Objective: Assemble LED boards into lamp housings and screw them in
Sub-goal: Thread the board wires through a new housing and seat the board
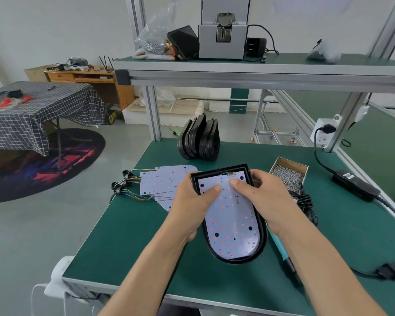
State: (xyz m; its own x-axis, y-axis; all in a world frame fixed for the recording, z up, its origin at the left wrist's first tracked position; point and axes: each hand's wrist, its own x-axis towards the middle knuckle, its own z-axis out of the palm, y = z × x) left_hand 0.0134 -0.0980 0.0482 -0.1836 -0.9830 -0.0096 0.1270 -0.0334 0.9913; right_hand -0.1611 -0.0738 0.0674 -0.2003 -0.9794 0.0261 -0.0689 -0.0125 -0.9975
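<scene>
A black lamp housing point(259, 246), flat at its far end and rounded at its near end, is held tilted above the green bench. A white LED board point(232, 226) with small red dots lies inside it, with coloured wires at its far edge. My left hand point(193, 202) grips the housing's left side, thumb pressing on the board. My right hand point(263, 198) grips the right side, thumb also on the board. Spare LED boards point(163, 180) with wires lie fanned to the left. A stack of empty black housings point(200, 139) stands on edge at the back.
A cardboard box of screws point(289, 173) sits just right of my right hand. A teal-handled electric screwdriver point(281, 248) with coiled black cable point(304, 200) lies partly under the housing. A power adapter point(355, 185) lies at the right. An upper shelf point(260, 65) holds a screw feeder.
</scene>
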